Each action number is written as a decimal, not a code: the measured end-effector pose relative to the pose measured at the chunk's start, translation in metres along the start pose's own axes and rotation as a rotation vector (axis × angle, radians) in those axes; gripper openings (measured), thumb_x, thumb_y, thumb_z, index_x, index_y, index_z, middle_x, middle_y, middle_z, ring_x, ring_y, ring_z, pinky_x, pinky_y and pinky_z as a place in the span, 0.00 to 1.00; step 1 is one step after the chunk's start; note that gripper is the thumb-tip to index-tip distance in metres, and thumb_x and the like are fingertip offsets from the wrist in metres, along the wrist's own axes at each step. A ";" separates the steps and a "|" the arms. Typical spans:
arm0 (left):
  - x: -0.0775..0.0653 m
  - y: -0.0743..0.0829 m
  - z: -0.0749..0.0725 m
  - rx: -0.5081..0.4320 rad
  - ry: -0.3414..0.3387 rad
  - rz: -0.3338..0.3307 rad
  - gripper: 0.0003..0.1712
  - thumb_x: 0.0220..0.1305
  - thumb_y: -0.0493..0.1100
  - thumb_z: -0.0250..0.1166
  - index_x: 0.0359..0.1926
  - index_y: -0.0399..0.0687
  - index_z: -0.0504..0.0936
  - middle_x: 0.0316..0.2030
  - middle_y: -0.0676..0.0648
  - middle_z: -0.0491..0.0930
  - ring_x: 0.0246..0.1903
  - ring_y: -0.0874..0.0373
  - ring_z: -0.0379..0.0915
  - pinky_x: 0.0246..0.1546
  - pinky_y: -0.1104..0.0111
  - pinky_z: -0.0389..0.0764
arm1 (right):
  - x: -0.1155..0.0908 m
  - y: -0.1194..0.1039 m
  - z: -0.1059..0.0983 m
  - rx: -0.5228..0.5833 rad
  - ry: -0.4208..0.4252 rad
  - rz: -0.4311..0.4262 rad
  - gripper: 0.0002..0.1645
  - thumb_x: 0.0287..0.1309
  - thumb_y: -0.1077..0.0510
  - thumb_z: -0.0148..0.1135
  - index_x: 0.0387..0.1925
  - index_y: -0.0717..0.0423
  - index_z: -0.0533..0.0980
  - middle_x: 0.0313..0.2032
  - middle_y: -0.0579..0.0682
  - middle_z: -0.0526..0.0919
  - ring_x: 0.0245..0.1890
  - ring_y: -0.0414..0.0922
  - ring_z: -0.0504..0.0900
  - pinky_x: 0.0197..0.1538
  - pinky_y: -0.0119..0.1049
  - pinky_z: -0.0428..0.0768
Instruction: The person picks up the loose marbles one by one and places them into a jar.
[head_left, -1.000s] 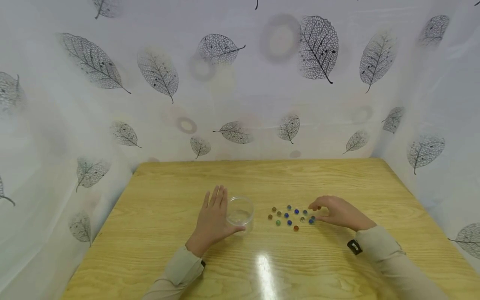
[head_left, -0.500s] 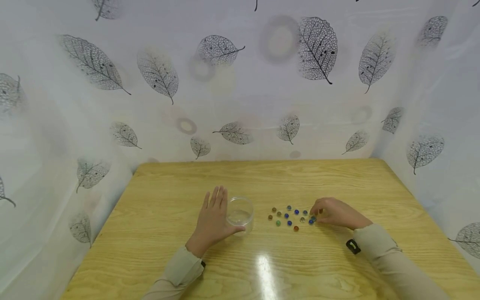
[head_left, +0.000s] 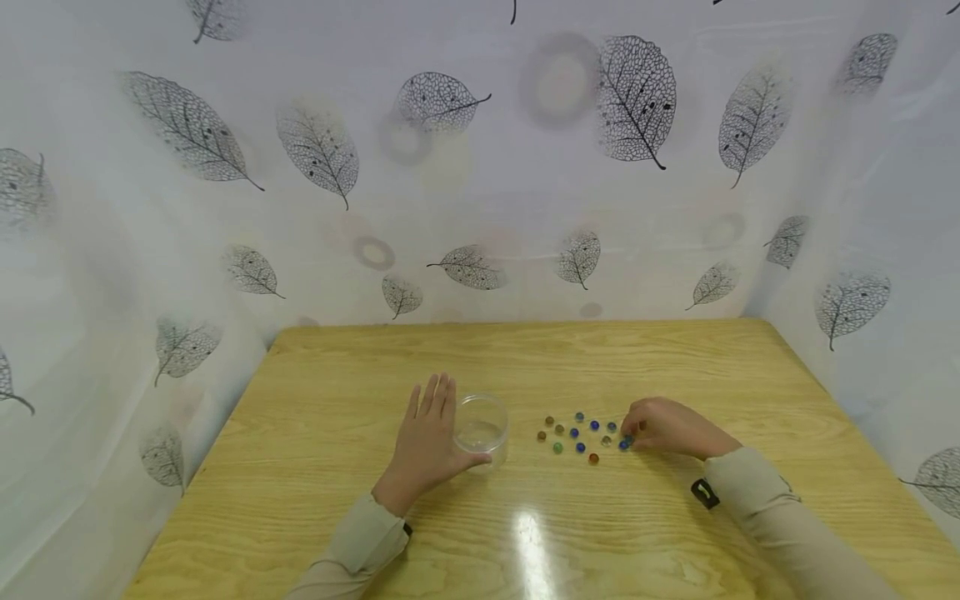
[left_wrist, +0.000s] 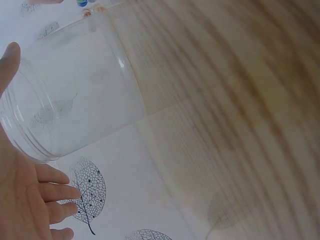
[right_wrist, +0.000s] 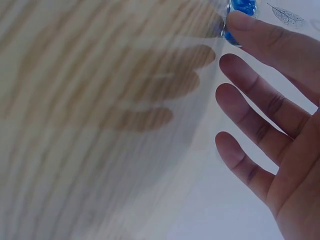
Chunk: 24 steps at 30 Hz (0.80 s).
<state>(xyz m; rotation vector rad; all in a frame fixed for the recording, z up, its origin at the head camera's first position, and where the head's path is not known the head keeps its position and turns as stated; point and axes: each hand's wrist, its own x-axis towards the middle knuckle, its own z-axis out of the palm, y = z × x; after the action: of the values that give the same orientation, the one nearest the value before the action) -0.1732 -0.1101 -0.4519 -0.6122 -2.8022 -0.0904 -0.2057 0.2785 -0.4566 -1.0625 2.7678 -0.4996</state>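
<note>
A clear round jar (head_left: 482,435) stands mid-table, its mouth upward. My left hand (head_left: 424,450) rests against its left side, fingers straight, thumb held out along the near side. In the left wrist view, the jar (left_wrist: 85,95) shows a ridged neck and see-through walls, with the palm close by. Several glass marbles (head_left: 574,432), blue, green, brown and orange, lie loose right of the jar. At their right edge, my right hand (head_left: 671,429) pinches a blue marble (head_left: 628,440) between fingertips and thumb. Another blue marble (head_left: 623,446) lies right beside it. The right wrist view shows blue glass (right_wrist: 243,7) at a digit's tip.
The wooden table (head_left: 360,358) has a glossy surface with a bright reflection near its front. White curtains (head_left: 480,183) with a printed leaf pattern enclose it at the back and on both sides. Dark wrist devices show at both cuffs, the right one (head_left: 705,493) more fully.
My right hand's fingers have closed down from above onto the blue marble at the right edge, which has shifted slightly toward the thumb. The left hand and jar keep their place.
</note>
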 end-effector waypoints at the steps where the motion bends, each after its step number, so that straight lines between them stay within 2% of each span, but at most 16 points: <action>1: 0.000 0.000 0.000 0.000 0.002 0.000 0.70 0.40 0.80 0.59 0.69 0.30 0.54 0.70 0.35 0.55 0.71 0.43 0.49 0.71 0.50 0.52 | 0.000 0.000 0.000 -0.002 0.000 -0.004 0.09 0.45 0.60 0.71 0.32 0.46 0.84 0.30 0.38 0.81 0.30 0.34 0.78 0.33 0.29 0.79; 15: 0.000 0.000 0.002 0.012 0.012 0.005 0.70 0.40 0.81 0.58 0.69 0.30 0.55 0.70 0.35 0.56 0.70 0.43 0.51 0.71 0.50 0.52 | -0.004 0.005 0.001 -0.032 0.024 0.013 0.07 0.47 0.63 0.69 0.31 0.50 0.85 0.28 0.39 0.81 0.28 0.33 0.77 0.33 0.28 0.79; 24: -0.001 -0.001 0.004 0.021 0.021 0.013 0.70 0.41 0.81 0.57 0.69 0.30 0.55 0.70 0.35 0.56 0.71 0.43 0.50 0.71 0.50 0.53 | -0.005 0.003 0.000 -0.020 0.056 -0.031 0.09 0.46 0.65 0.70 0.33 0.53 0.84 0.30 0.43 0.83 0.29 0.35 0.79 0.32 0.30 0.80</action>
<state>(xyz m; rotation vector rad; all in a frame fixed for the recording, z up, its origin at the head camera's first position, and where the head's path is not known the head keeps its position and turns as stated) -0.1742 -0.1112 -0.4558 -0.6209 -2.7747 -0.0639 -0.2036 0.2835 -0.4578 -1.1136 2.8151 -0.5142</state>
